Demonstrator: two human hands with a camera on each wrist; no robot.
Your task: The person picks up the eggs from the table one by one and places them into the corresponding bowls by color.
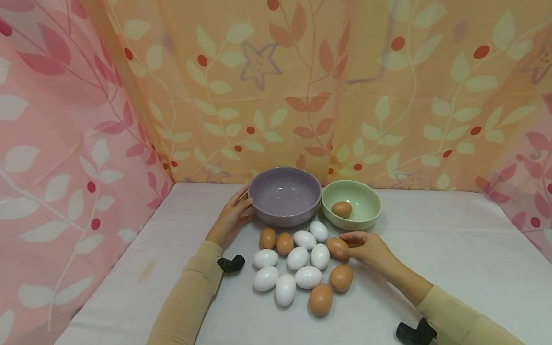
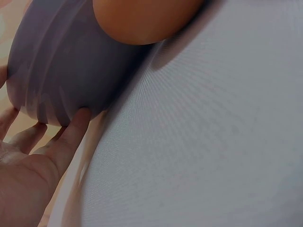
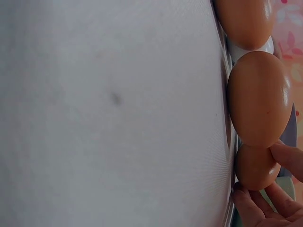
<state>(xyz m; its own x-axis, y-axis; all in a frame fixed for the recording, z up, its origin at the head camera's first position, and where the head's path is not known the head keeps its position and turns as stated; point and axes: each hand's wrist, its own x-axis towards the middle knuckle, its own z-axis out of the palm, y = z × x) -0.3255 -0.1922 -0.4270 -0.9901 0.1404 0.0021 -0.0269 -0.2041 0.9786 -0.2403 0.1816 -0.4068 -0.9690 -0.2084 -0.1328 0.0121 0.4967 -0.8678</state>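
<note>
My left hand (image 1: 233, 216) rests against the left side of a purple bowl (image 1: 282, 220). In the left wrist view its fingers (image 2: 75, 125) are spread and touch the bowl's outer wall. With thumb and fingers, my right hand (image 1: 370, 249) pinches a brown egg (image 1: 335, 248) at the right of a group of eggs. The right wrist view shows this held egg (image 3: 258, 168) partly behind a nearer brown egg (image 3: 260, 99). Just beyond the hand stands a green bowl (image 1: 371, 208) with one brown egg (image 1: 342, 209) in it. The purple bowl's visible inside holds nothing.
Several white eggs (image 1: 297, 258) lie on the white tablecloth (image 1: 453, 249) in front of the bowls. Two brown eggs (image 1: 276, 242) lie near the purple bowl, and two more brown eggs (image 1: 329, 292) nearer me. A patterned curtain (image 1: 276, 96) hangs behind.
</note>
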